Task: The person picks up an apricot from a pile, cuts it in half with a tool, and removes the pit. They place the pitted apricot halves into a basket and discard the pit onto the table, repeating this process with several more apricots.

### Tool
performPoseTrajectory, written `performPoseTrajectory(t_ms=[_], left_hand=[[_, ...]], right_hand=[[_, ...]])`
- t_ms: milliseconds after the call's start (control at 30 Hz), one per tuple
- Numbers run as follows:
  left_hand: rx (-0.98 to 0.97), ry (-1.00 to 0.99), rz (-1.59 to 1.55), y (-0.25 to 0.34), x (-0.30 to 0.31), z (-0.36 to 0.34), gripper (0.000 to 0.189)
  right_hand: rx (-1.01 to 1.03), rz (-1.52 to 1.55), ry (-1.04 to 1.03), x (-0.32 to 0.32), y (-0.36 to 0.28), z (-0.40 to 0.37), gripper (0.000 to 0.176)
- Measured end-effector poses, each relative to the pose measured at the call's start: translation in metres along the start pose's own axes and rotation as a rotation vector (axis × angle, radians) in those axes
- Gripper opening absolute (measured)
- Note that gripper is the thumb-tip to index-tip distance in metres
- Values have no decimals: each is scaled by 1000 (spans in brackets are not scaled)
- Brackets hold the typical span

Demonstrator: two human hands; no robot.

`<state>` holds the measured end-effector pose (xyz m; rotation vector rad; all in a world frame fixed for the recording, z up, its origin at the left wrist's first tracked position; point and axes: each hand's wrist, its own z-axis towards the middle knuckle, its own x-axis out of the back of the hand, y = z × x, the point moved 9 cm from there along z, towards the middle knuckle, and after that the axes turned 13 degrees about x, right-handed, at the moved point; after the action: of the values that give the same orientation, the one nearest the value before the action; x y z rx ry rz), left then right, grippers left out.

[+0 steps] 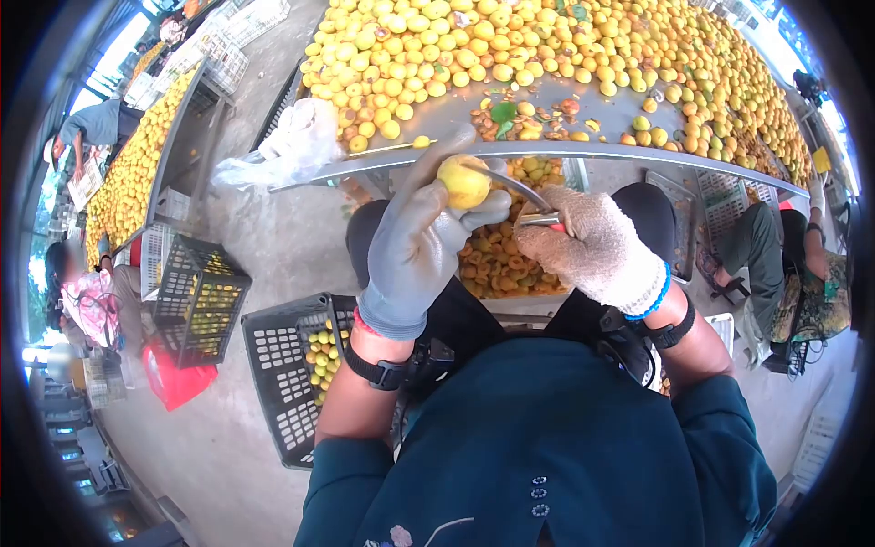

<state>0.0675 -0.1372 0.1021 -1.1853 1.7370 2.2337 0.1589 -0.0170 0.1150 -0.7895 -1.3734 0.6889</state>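
Note:
My left hand [419,242], in a grey coated glove, grips a yellow apricot-like fruit [463,182] between thumb and fingers, its index finger stretched up past it. In a beige knitted glove, my right hand [597,242] is closed around a knife with a curved metal blade [515,185]. The blade's tip meets the upper side of the fruit. A bit of red shows at the handle; the rest is hidden in the fist. Below and between the hands, a crate of cut orange fruit halves [510,260] stands between my knees.
A metal table [583,96] ahead bears heaped yellow fruit, with pits and a green leaf [503,113] near its edge. A crumpled plastic bag [292,141] lies at its left corner. A black crate [273,387] with fruit stands left. People sit at both sides.

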Motion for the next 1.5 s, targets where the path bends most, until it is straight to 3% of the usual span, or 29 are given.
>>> performPoseTrajectory(t_ms=[33,133,433,533,633,733,833,900,933,967,1033,1067,1100,1133,1267,1333,1400,1500], left_hand=[[6,21,0,-1,-4,-1,67],[-36,-25,10,-4,-12,-4,51],[-8,-10,142,-4,-38,-11,50],[-31,34,-77,-15,-46,2,51],[-107,90,-115,-16,-45,17,52],[-2,54,-100,-24,-40,31,53],[-82,34,181,-12,-51,32,49],[-64,147,412,-15,-28,32,47],[-61,211,529,-13,-17,29,46],[-3,181,300,-13,-13,24,42],[-82,439,613,-6,53,-8,41],[-68,527,606,6,72,-29,40],[-52,614,595,17,89,-50,39],[9,655,421,28,94,-79,38],[237,1061,704,29,223,-236,46],[666,1142,939,14,255,-292,54],[836,1137,1621,28,248,-299,58],[337,988,1139,57,235,-251,46]], right_hand=[[6,-17,1,1,-3,-4,32],[10,-134,14,10,-13,-16,34],[-132,-348,-61,18,-22,-33,33],[-68,-362,62,17,-24,-26,30],[-1,-315,117,24,-16,-17,29],[16,-218,98,31,-5,-12,29],[-89,117,-38,26,10,-10,30],[-311,335,-199,15,18,-16,33],[-210,209,-100,24,17,-8,34],[-101,85,-6,31,15,-3,35],[-79,-117,117,45,7,2,36],[-20,66,178,49,14,2,32],[-114,214,180,52,20,-1,30],[-213,362,183,53,25,-4,28],[-185,363,201,49,55,-4,22],[-222,375,194,44,75,-5,22],[-232,451,212,42,91,-3,20],[-266,429,213,48,103,9,19]])
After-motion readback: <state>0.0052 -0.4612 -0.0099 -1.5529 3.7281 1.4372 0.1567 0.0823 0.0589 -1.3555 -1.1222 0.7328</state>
